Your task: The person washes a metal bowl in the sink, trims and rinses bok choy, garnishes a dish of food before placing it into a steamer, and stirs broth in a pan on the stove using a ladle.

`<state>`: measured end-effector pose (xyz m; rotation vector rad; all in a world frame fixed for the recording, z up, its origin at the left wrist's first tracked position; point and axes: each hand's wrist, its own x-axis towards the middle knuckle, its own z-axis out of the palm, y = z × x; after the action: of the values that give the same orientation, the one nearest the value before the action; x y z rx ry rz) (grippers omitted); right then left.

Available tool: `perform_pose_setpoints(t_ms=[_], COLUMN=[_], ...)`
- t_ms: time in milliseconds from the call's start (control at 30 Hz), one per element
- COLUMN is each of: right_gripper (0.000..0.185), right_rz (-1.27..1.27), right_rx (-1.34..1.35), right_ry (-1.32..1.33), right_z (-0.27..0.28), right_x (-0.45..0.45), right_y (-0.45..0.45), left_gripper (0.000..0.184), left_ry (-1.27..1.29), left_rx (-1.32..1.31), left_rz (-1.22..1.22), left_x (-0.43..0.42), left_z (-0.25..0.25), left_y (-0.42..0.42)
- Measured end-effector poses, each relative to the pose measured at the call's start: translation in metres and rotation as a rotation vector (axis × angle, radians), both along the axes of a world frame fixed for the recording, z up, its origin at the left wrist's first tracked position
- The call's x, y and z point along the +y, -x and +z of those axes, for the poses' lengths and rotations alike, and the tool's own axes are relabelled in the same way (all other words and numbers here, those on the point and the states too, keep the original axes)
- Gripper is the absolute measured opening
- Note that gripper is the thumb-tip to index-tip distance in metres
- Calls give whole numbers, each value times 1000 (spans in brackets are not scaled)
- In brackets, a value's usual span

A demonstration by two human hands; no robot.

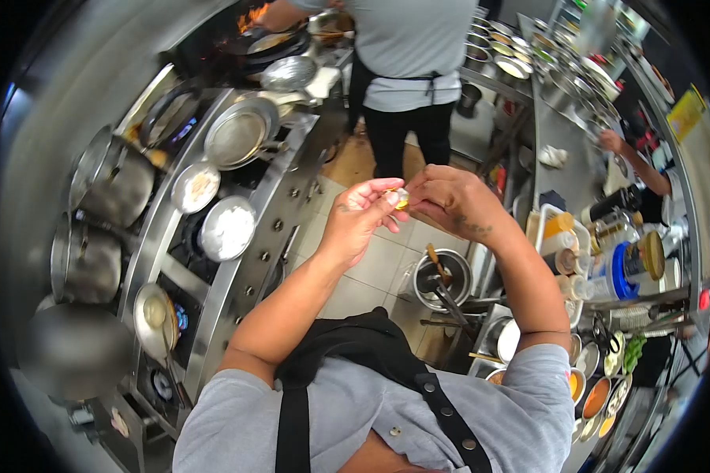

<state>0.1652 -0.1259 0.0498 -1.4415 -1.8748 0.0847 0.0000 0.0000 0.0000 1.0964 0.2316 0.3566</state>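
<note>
Stove (pixel 233 280): we had it along our left, its row of knobs facing our left forearm, with a deep pot (pixel 126 195) toward its back.
Table (pixel 558 130): it ran along our right, well apart from our hands, and carried a crumpled white cloth (pixel 553 157) and many containers; another person's hand (pixel 610 142) was over its far side.
Person ahead (pixel 418 51): this co-worker stood just past our hands, back toward us, and filled the aisle in front.
Metal pot (pixel 465 273): it stood low, near our right forearm and between us and the table, with a wooden-handled utensil (pixel 435 257) leaning in it.
Blue-rimmed tub (pixel 623 272): we saw it among bottles and jars, out beyond our right forearm.
Hands: we held both raised in front of us, above the tiled floor (pixel 355 284); the left hand (pixel 357 218) pinched a yellow piece (pixel 402 202) between thumb and fingers, while the right hand (pixel 455 197) had its fingers bunched, and we could not tell whether they gripped anything.
Piece: it lay at our left fingertips, just left of the right fingertips; the left hand was the nearer, fingers hid part of it, and we could not make out its long axis or whether the right fingers touched it.
</note>
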Motion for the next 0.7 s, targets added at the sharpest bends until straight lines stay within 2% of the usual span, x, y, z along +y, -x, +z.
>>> perform_pose_setpoints(t_ms=[67, 100, 200, 267, 467, 567, 600, 700], right_gripper=[26, 23, 16, 17, 8, 11, 12, 9], right_rz=[48, -6, -142, -109, -16, -27, -15, 76], right_rx=[60, 123, 357, 316, 262, 311, 373, 494], right_ry=[-40, 0, 75, 74, 6, 31, 21, -67], right_z=[-7, -2, 1, -22, -43, -50, -52, -68], right_x=[11, 33, 52, 62, 94, 105, 107, 116], right_y=[12, 62, 131, 154, 290, 357, 381, 433], left_gripper=[37, 36, 36, 36, 29, 25, 20, 19], left_ry=[-49, -68, -146, -84, -33, 31, 19, 156], left_rx=[-44, -78, -126, -154, -37, 9, -30, -134], left_rz=[154, 193, 319, 377, 565, 691, 747, 814], left_x=[1, 17, 25, 27, 44, 43, 40, 30], left_z=[-9, -11, -18, -39, -40, -39, -41, -51], left_y=[13, 59, 108, 129, 276, 347, 367, 417])
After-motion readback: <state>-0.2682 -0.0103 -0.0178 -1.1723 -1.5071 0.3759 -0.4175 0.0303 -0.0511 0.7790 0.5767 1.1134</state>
